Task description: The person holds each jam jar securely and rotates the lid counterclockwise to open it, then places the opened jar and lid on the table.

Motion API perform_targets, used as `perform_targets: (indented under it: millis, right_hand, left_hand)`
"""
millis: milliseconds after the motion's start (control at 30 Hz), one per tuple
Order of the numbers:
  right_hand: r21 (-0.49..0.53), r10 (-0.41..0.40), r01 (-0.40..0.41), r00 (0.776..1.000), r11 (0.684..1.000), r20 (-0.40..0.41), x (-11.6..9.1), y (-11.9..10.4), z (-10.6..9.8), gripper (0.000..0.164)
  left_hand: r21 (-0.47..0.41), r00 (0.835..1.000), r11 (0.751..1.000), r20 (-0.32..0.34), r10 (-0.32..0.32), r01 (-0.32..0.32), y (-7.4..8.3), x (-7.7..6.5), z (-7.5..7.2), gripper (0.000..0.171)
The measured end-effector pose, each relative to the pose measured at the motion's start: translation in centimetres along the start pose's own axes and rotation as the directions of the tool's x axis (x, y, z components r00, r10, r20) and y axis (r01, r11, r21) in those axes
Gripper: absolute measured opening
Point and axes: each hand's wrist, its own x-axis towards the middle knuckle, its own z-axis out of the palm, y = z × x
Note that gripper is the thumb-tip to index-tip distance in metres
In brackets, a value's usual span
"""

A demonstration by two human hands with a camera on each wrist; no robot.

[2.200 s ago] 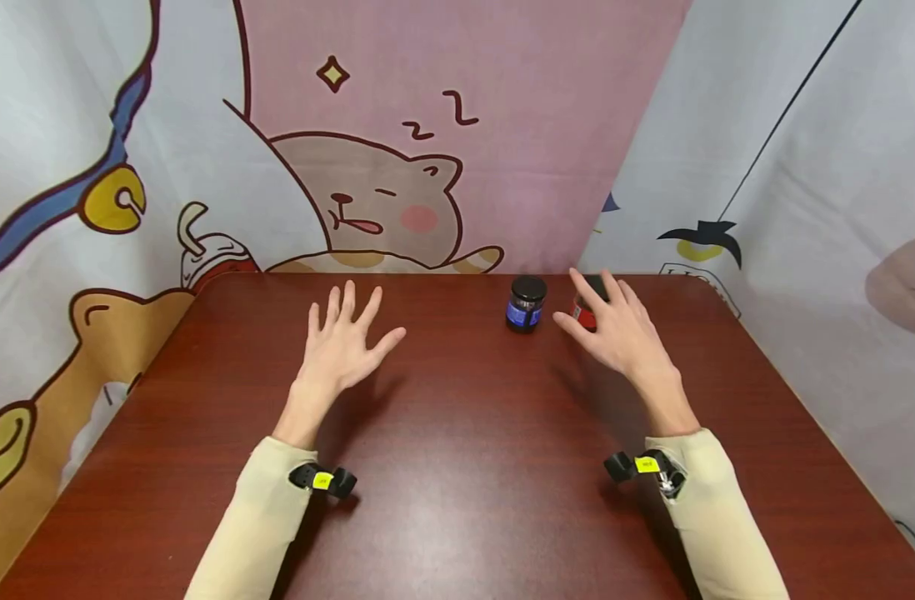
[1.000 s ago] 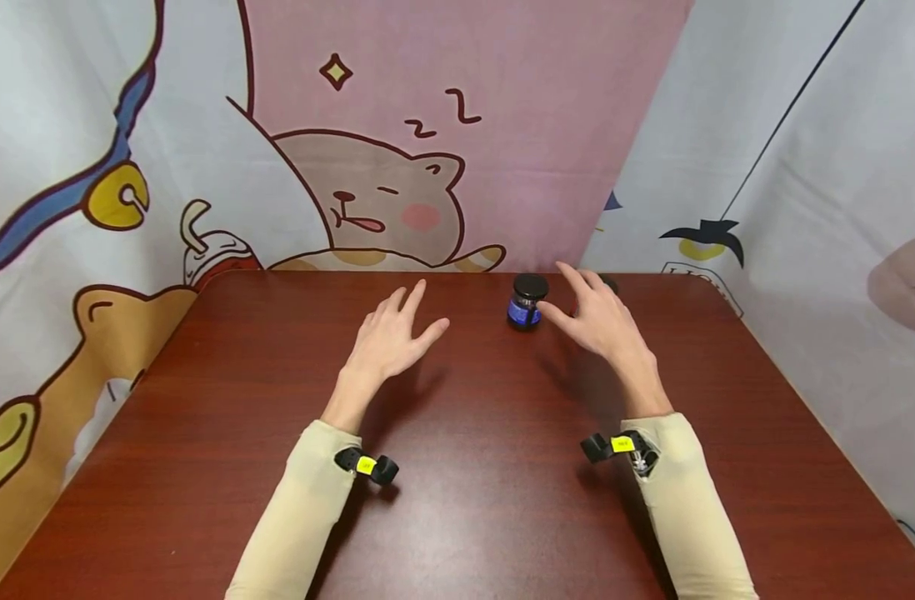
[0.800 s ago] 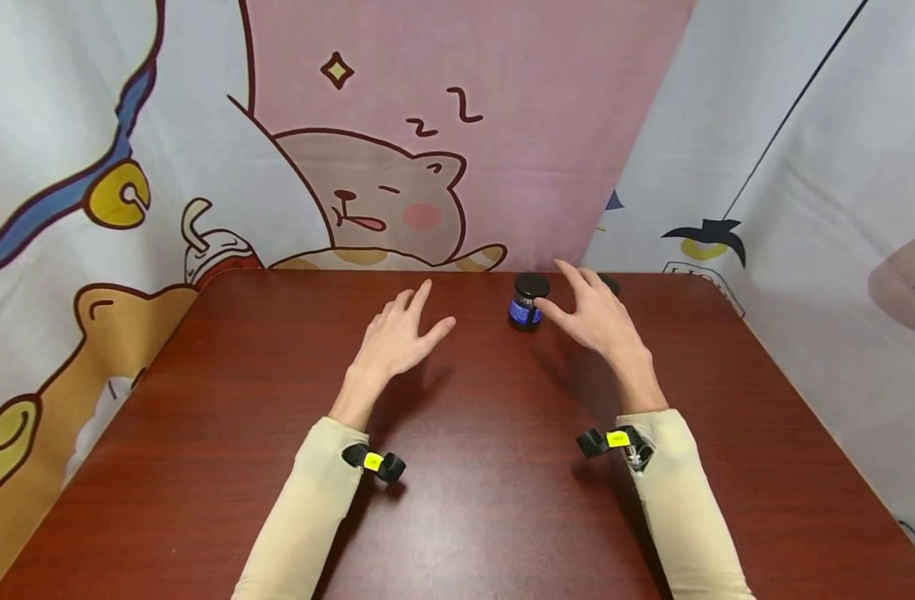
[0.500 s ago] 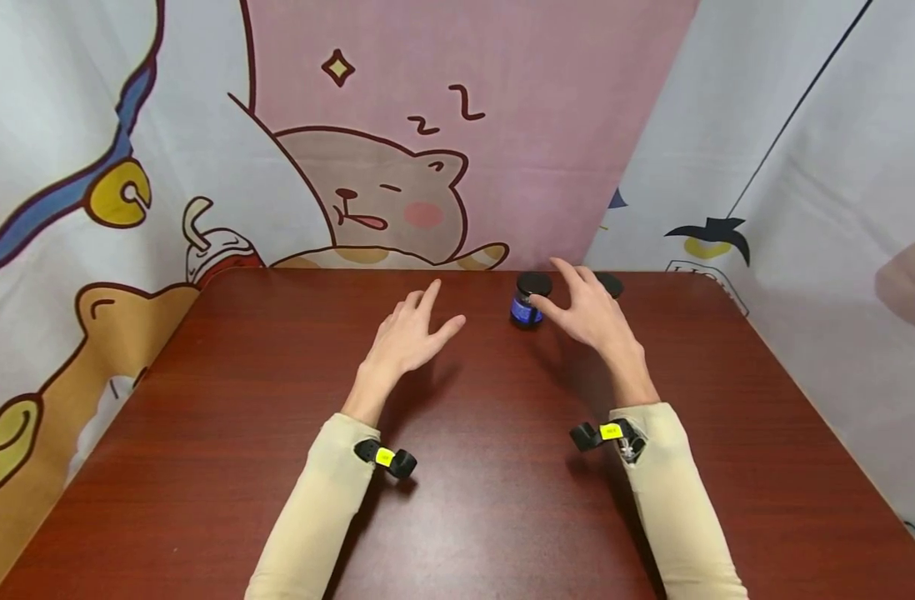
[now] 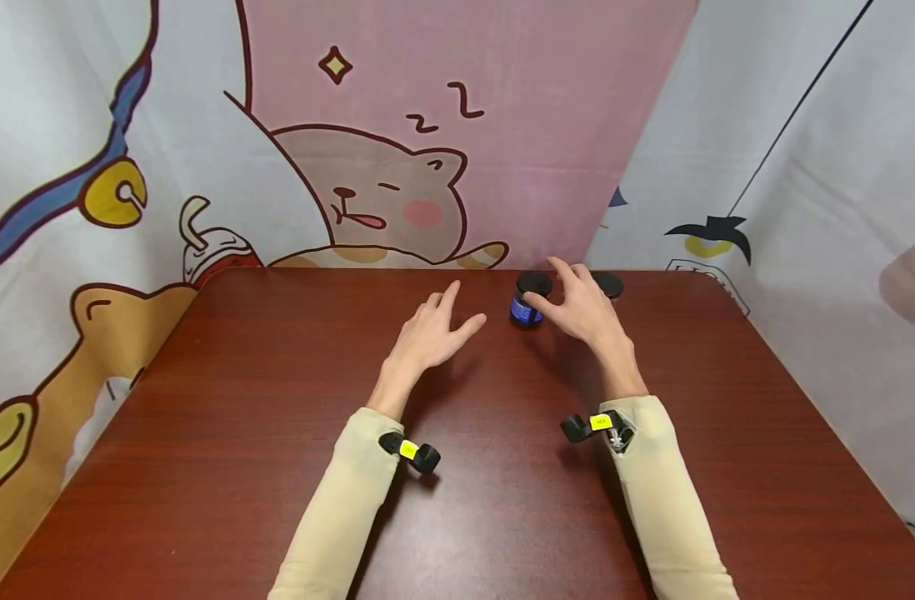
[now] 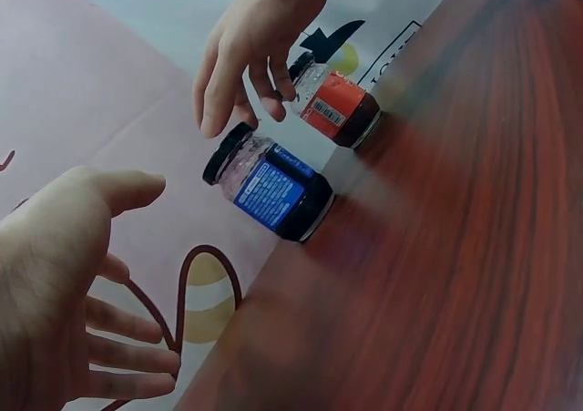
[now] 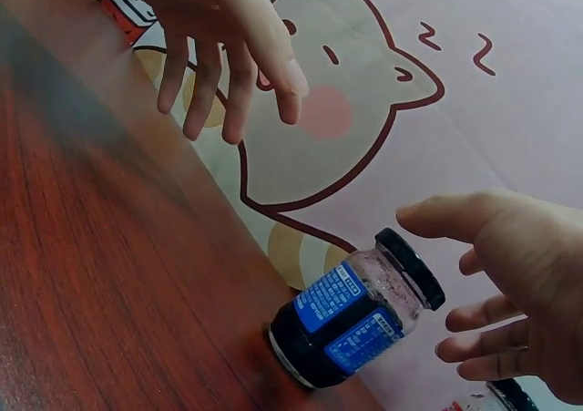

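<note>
A glass jar with a blue label (image 5: 523,312) and a black lid stands upright near the table's back edge. Just right of it is a second jar with a red label (image 6: 340,108), mostly hidden behind my right hand in the head view, where its dark lid (image 5: 608,284) shows. My right hand (image 5: 583,310) hovers at the blue-labelled jar, thumb overlapping the lid's right side, fingers spread and holding nothing. To the left, my left hand (image 5: 430,333) is held above the table, fingers extended toward the jars, with nothing in it.
The reddish-brown wooden table (image 5: 487,500) spreads out under both arms. Behind it hangs a cloth backdrop (image 5: 547,125) with cartoon animals, close to the back edge. Each wrist carries a small black camera with a yellow tag.
My left hand has moved right, toward the jars. My right hand has shifted left from in front of the red-labelled jar to the blue-labelled one. Both jars stay in place.
</note>
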Motion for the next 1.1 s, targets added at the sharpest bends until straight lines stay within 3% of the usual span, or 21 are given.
perform_targets:
  millis: [567, 900, 1100]
  right_hand:
    - [-0.016, 0.013, -0.013, 1.000, 1.000, -0.006, 0.9, 0.2, 0.9, 0.088]
    - [-0.022, -0.013, 0.012, 0.998, 1.000, -0.062, 1.2, 0.5, 1.7, 0.073]
    - [-0.003, -0.015, 0.015, 0.997, 1.000, -0.077, 1.3, 0.7, 1.9, 0.069]
  left_hand:
    - [-0.058, 0.998, 0.998, 0.063, -0.012, 0.015, 1.8, 1.3, 2.4, 0.086]
    - [-0.127, 0.994, 0.992, 0.109, 0.003, 0.011, 2.8, 2.2, 4.2, 0.088]
    - [-0.149, 0.995, 0.989, 0.104, -0.005, 0.021, 3.0, 2.5, 5.2, 0.087]
